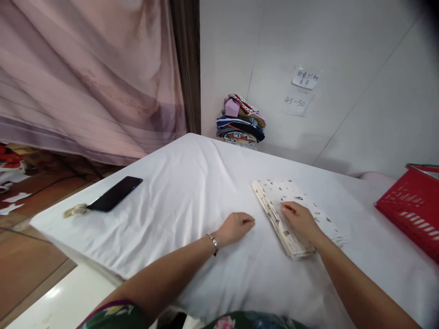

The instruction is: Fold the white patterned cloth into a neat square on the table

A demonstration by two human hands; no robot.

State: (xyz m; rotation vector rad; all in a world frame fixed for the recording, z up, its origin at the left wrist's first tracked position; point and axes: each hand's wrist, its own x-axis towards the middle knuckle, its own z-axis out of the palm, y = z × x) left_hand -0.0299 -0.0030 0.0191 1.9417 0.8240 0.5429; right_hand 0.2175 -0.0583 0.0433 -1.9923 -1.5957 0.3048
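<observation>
One folded stack of cream fabric, printed with small scattered motifs (274, 194), is lying on the white cloth-covered worktop (181, 192), directly under the right hand (303, 221). Its long axis is running from near right to far left, and its layered fold edge is facing the left hand (236, 227). The right hand is touching it and so is the nearer; the left is resting on the worktop just beside that edge, apart from it. The right grip is bending, thumb close to forefinger; whether it is pinching any fabric I cannot tell, since the fingers are hiding the contact. The left grip is curling nearly closed, nothing showing in it.

Counting the rest: one silver bracelet (215, 244) is circling the left wrist; one black rectangular phone (116, 194) is lying at far left with one beige fabric strap (76, 210); one red plastic basket (408, 208) is standing at right; one pile of multicoloured folded clothes (240, 121) is sitting by the wall (360, 91); two handwritten paper notes (295, 101) are hanging above.
</observation>
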